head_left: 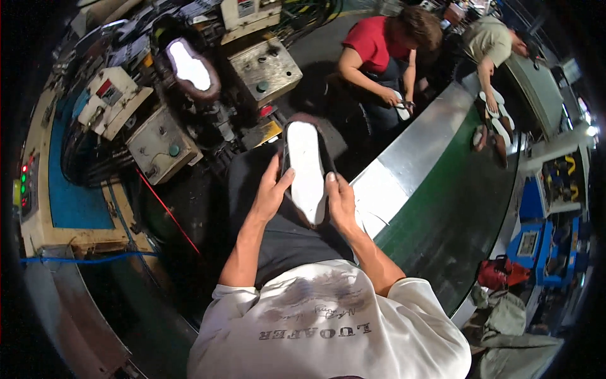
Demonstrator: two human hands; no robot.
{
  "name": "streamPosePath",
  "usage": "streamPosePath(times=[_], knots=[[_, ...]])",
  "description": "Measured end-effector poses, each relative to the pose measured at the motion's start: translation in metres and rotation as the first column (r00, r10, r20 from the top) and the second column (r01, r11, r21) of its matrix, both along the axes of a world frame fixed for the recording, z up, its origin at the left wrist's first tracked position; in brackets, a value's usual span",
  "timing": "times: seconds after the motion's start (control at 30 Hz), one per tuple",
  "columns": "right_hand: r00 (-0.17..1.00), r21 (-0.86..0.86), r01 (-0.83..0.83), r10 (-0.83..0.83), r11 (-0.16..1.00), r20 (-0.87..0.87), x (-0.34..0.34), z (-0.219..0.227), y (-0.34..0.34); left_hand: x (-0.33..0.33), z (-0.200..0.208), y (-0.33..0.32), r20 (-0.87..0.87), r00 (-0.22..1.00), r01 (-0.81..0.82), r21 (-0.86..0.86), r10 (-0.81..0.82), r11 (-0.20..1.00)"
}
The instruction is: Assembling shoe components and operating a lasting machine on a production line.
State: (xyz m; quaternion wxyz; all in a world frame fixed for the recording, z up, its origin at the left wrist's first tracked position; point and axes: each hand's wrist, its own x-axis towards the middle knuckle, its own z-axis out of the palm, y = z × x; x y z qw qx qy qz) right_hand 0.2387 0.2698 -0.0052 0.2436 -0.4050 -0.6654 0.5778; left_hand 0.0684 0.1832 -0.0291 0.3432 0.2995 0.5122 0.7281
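Note:
Above my lap I hold a shoe upper (307, 170) with its white sole side facing up and a dark brown edge around it. My left hand (273, 189) grips its left side, thumb resting on the white face. On the opposite side my right hand (341, 197) holds the edge, its thumb also pressed near the white surface. A second shoe upper (190, 66), white underside up with a brown rim, sits in the machine ahead of me to the left.
Two control boxes (265, 69) (163, 144) with buttons flank the machine. A green conveyor belt (435, 183) with a metal edge (410, 148) runs along my right. Two people work beyond it, one in red (372, 47), one in a pale shirt (489, 41), both handling shoe parts.

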Motion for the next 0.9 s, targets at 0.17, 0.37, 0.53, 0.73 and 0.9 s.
streamPosePath(times=[0.17,0.37,0.53,0.73,0.9], knots=[[0.972,0.112,-0.225,0.215,0.968,0.091,-0.011,-0.019,-0.041,-0.059,0.01,-0.024,-0.368,0.913,-0.257,-0.187,0.175,0.948],[0.955,0.499,-0.284,0.288,0.819,0.071,-0.08,0.032,0.021,-0.053,0.016,0.002,-0.445,0.882,-0.266,-0.194,0.157,0.944],[0.922,0.167,-0.286,0.223,0.944,0.316,-0.091,0.06,0.042,-0.042,0.021,0.018,-0.585,0.791,-0.348,-0.193,0.177,0.917],[0.952,0.145,-0.306,0.301,0.941,0.055,-0.07,0.014,0.03,-0.034,0.016,0.008,-0.378,0.924,-0.152,-0.232,0.054,0.961],[0.949,0.058,-0.305,0.308,0.951,-0.07,-0.072,0.003,0.029,-0.028,0.019,0.007,-0.301,0.948,-0.175,-0.211,0.107,0.962]])
